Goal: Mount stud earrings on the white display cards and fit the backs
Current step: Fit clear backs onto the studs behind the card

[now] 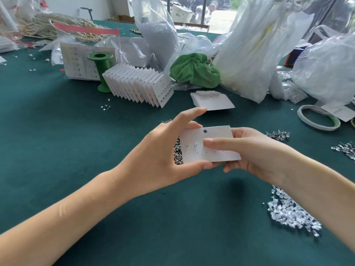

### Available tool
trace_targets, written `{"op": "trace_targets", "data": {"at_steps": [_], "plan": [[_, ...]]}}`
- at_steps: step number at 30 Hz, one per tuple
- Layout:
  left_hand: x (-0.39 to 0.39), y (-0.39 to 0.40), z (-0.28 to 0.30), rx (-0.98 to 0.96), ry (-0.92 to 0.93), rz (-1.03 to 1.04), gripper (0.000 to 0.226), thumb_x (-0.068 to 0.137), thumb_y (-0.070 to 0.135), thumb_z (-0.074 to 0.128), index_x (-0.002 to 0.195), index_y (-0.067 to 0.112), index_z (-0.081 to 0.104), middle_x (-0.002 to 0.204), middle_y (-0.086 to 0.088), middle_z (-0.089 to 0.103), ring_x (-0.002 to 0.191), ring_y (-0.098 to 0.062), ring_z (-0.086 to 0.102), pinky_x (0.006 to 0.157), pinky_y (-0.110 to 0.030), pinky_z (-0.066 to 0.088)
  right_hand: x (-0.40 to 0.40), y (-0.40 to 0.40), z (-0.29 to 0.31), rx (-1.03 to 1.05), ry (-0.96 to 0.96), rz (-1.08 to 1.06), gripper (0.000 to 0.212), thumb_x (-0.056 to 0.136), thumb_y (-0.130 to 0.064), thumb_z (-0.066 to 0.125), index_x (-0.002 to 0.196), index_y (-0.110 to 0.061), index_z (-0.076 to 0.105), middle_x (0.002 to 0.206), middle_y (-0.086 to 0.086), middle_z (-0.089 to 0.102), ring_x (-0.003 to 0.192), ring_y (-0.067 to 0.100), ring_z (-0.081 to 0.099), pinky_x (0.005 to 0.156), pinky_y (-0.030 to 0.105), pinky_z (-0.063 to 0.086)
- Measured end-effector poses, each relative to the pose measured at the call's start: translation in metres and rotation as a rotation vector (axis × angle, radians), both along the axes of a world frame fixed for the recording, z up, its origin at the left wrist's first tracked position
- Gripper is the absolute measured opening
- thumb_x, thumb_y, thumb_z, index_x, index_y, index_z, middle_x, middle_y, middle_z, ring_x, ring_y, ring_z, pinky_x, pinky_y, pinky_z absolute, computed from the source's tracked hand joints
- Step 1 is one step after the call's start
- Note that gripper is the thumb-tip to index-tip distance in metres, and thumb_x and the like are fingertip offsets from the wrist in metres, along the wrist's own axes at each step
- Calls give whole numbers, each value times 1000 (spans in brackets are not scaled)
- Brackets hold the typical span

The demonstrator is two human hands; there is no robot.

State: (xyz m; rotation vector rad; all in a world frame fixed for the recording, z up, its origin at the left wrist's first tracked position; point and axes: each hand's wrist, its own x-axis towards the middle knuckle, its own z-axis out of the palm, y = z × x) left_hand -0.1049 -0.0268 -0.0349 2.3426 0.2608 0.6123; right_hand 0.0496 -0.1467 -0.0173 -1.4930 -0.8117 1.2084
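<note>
A white display card [217, 135] with a round hanging hole is held above the green table between both hands. Two small stud earrings [191, 145] sit in its left holes; the other holes are bare. My left hand [165, 150] grips the card's left end, thumb under the lower edge, forefinger stretched out above. My right hand [247, 150] holds the right end, thumb pressed flat on the card's face, fingers behind it. A heap of loose studs [177, 152] lies on the table under the card, mostly hidden. Clear earring backs [292, 212] lie in a pile at the lower right.
A fanned row of filled cards [138, 83] leans by a green spool [100, 72]. Blank cards [213, 100] are stacked just beyond my hands. Plastic bags [255, 54], a green cloth [194, 70] and a tape roll [318, 120] crowd the back and right; more studs [278, 135] lie right.
</note>
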Motion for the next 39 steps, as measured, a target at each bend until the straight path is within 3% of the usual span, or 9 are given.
{"op": "trace_targets", "data": {"at_steps": [7, 10, 14, 16, 19, 25, 32, 37, 39], "plan": [[0, -3, 10, -23, -184, 10, 74, 75, 46, 69, 139, 32, 35, 136, 19, 48, 126, -2, 45, 98, -17, 38, 8, -12, 23, 233, -128, -192, 30, 63, -25, 72, 92, -16, 68, 76, 1, 74, 55, 12, 67, 44, 16, 47], [6, -11, 10, -71, -208, 85, 54, 79, 43, 65, 129, 32, 47, 124, 21, 56, 115, 6, 50, 90, -9, 39, 21, -42, 34, 349, -203, -348, 33, 58, -29, 74, 88, -18, 69, 79, -3, 75, 56, 13, 68, 45, 17, 49], [23, -33, 7, 136, -6, -83, 17, 85, 28, 67, 102, 25, 66, 93, 16, 63, 90, 2, 58, 80, -11, 42, 27, -97, 20, 402, -353, -537, 19, 57, -32, 76, 74, -26, 73, 74, -7, 74, 58, 8, 67, 45, 17, 49], [38, -44, 5, 230, 157, -193, 14, 87, 25, 65, 100, 24, 67, 90, 14, 62, 85, -1, 58, 80, -20, 46, 27, -120, 8, 373, -440, -633, 9, 63, -26, 74, 69, -33, 73, 68, -12, 71, 55, 0, 63, 47, 12, 48], [63, -59, 4, 298, 270, -262, 17, 89, 25, 61, 106, 25, 66, 92, 11, 61, 81, -7, 58, 79, -29, 47, 28, -146, -11, 295, -571, -730, 16, 72, -21, 74, 70, -36, 71, 68, -12, 68, 56, -1, 58, 50, 7, 44], [78, -68, 1, 334, 180, -279, 14, 84, 26, 69, 97, 29, 71, 87, 12, 64, 73, -8, 62, 72, -28, 48, 29, -151, -19, 375, -541, -782, 10, 76, -15, 72, 75, -23, 66, 69, -13, 68, 60, -3, 60, 48, 10, 46], [81, -71, -3, 371, 139, -235, 9, 83, 29, 69, 91, 30, 74, 85, 13, 64, 65, -9, 61, 65, -21, 45, 25, -150, -22, 367, -527, -751, 13, 70, -31, 70, 80, -22, 67, 70, -15, 68, 61, -2, 61, 45, 15, 48], [85, -76, -6, 339, 96, -173, 4, 81, 29, 70, 79, 27, 74, 76, 11, 64, 60, -10, 57, 61, -28, 49, 21, -151, -23, 395, -613, -747, 18, 69, -34, 70, 76, -19, 64, 71, -1, 67, 55, 6, 54, 48, 32, 46], [87, -77, -7, 331, 92, -142, 5, 80, 26, 71, 76, 25, 73, 74, 10, 64, 61, -10, 57, 62, -30, 49, 18, -152, -25, 456, -649, -719, 14, 71, -31, 74, 76, -23, 63, 65, -9, 66, 53, 0, 53, 47, 19, 43]]}}
